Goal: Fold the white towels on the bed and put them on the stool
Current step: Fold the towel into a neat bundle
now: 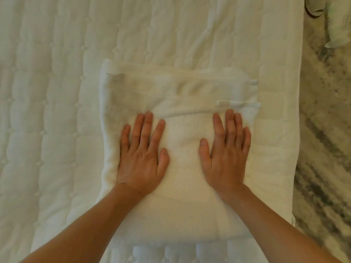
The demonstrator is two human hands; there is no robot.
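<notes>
A white towel [180, 88], folded into a thick rectangle, lies on the quilted white bed [47, 111] near its right side. Its layered edges and a small label show toward the far right corner. My left hand [141, 154] lies flat on the towel's left half, fingers straight and spread. My right hand [226, 149] presses flat on the right half, fingers straight. Both palms face down and neither grips the cloth. The stool is not in view.
The bed's right edge [284, 168] runs down the picture, with a mottled grey and cream floor [322, 149] beyond it. Some pale cloth [340, 25] and a dark rounded thing [313, 8] sit at the top right corner.
</notes>
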